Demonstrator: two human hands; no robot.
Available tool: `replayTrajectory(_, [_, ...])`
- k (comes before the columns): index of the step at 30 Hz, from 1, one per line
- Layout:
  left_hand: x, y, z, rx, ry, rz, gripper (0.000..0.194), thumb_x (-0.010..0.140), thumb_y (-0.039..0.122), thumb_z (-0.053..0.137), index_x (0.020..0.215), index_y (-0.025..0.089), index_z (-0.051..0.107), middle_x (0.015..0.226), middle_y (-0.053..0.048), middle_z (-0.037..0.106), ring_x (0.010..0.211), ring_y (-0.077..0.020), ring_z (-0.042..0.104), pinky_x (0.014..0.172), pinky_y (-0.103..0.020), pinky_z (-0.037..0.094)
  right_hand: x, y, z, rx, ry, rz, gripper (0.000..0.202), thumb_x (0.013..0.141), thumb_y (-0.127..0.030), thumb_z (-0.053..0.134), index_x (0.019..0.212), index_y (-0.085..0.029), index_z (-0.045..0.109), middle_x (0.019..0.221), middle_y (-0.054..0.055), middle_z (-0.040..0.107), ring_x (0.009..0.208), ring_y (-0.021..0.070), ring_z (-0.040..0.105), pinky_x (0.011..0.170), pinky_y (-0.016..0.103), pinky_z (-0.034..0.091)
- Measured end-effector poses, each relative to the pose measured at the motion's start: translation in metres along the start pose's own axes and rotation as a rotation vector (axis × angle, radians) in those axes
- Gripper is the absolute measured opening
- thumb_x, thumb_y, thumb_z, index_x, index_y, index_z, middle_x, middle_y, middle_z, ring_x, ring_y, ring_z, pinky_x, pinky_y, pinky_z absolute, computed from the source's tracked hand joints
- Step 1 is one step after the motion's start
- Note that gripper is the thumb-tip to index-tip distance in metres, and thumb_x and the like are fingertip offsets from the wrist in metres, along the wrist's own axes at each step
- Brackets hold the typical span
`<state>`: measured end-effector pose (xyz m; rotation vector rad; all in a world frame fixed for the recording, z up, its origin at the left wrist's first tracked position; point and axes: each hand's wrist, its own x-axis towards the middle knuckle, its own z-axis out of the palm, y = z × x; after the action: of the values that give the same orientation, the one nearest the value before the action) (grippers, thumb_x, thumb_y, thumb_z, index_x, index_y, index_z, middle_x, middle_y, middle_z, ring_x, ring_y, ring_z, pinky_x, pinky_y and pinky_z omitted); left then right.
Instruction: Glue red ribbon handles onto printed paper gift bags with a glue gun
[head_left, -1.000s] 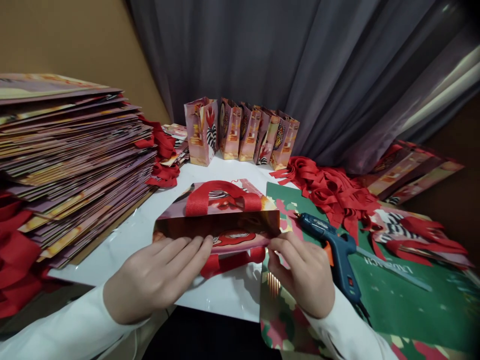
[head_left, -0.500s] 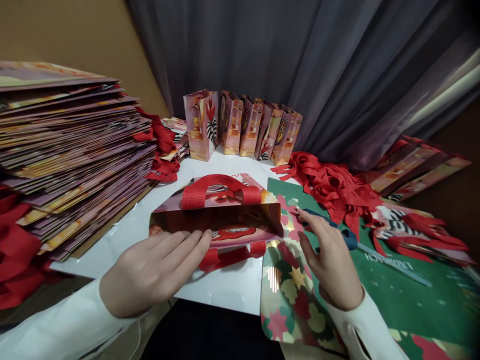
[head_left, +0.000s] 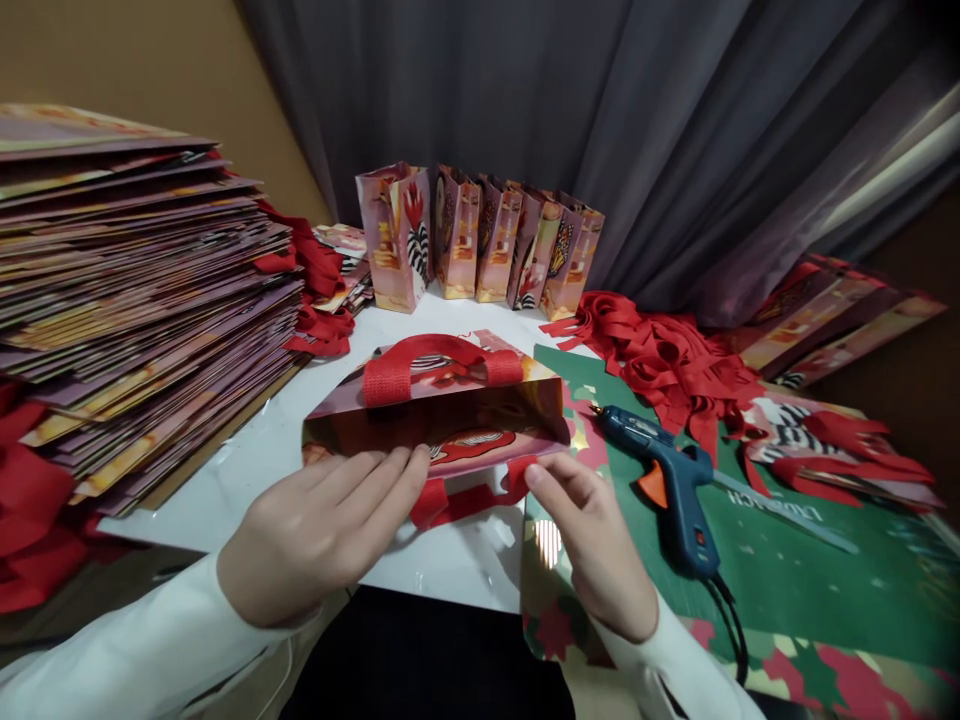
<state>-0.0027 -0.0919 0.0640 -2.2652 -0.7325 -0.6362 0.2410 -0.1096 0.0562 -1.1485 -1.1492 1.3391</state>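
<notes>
A printed paper bag (head_left: 442, 420) lies in front of me with its mouth toward me and a red ribbon handle (head_left: 439, 355) on its far side. A second red handle (head_left: 469, 508) is on the near side. My left hand (head_left: 322, 530) rests against the bag's near edge, its fingers pressed together; its fingertips are partly inside the mouth, and its thumb is hidden. The fingers of my right hand (head_left: 592, 530) are closed on the right end of the near handle. A blue glue gun (head_left: 679, 480) with an orange trigger lies to the right.
Flat printed bags (head_left: 150, 320) are stacked high at the left. Several upright bags (head_left: 394, 240) stand at the back, before a grey curtain (head_left: 480, 90). Red ribbons (head_left: 660, 360) are heaped at the right, beyond a green sheet (head_left: 780, 580).
My right hand has moved left from over the glue gun to the near handle's right end and closed on it. The glue gun now shows. My left hand has barely moved.
</notes>
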Motion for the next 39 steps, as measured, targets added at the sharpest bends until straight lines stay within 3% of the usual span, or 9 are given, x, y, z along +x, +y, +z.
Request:
replayTrajectory(9, [0.002,0.007,-0.002,-0.009,-0.002,-0.076,0.06,0.09,0.001,0.028,0.148,0.015,0.038,0.098,-0.005,0.076,0.079,-0.0193,0.069,0.066,-0.032,0.05,0.004,0.004,0.013,0.23,-0.013,-0.056,0.02,0.088,-0.039,0.064,0.082,-0.02,0.06,0.079,0.001,0.066,0.072,0.0134,0.06,0.077,0.03,0.049])
replayTrajectory(13, [0.003,0.011,-0.002,-0.004,-0.028,-0.08,0.059,0.089,0.0,0.029,0.145,0.012,0.041,0.098,-0.006,0.076,0.079,-0.0199,0.069,0.067,-0.033,0.049,0.004,0.007,0.016,0.252,0.021,-0.013,0.022,0.086,-0.041,0.064,0.085,-0.02,0.057,0.078,0.0,0.065,0.063,0.0108,0.053,0.065,0.026,0.045])
replayTrajectory(21, [-0.001,0.019,0.004,0.004,-0.069,-0.1,0.059,0.087,-0.001,0.027,0.143,0.01,0.043,0.102,-0.007,0.075,0.084,-0.0217,0.068,0.067,-0.036,0.048,0.003,0.009,0.022,0.243,0.161,0.076,0.036,0.078,-0.044,0.068,0.065,-0.021,0.042,0.057,-0.008,0.04,0.054,0.0079,0.033,0.051,0.022,0.028])
replayTrajectory(26, [0.001,0.022,0.005,0.01,-0.068,-0.115,0.059,0.087,-0.002,0.027,0.142,0.013,0.044,0.101,-0.006,0.075,0.083,-0.0204,0.069,0.068,-0.034,0.048,0.004,0.011,0.022,0.253,0.191,0.108,0.027,0.076,-0.043,0.066,0.067,-0.019,0.056,0.054,-0.008,0.033,0.052,0.0081,0.027,0.05,0.023,0.026])
replayTrajectory(31, [0.005,0.024,0.004,0.035,-0.045,-0.104,0.054,0.088,0.0,0.027,0.134,0.013,0.052,0.094,-0.005,0.075,0.079,-0.0187,0.067,0.066,-0.032,0.046,0.005,0.013,0.024,0.279,0.232,0.137,0.024,0.073,-0.04,0.066,0.064,-0.019,0.06,0.053,-0.008,0.035,0.051,0.0079,0.027,0.049,0.023,0.025])
replayTrajectory(39, [0.021,0.021,-0.004,0.112,-0.057,-0.005,0.036,0.092,0.002,0.033,0.105,0.009,0.065,0.084,-0.003,0.076,0.067,-0.0149,0.066,0.059,-0.028,0.044,0.005,0.015,0.032,0.318,0.334,0.126,0.02,0.066,-0.03,0.061,0.055,-0.021,0.047,0.048,-0.008,0.036,0.047,0.0068,0.026,0.045,0.022,0.021])
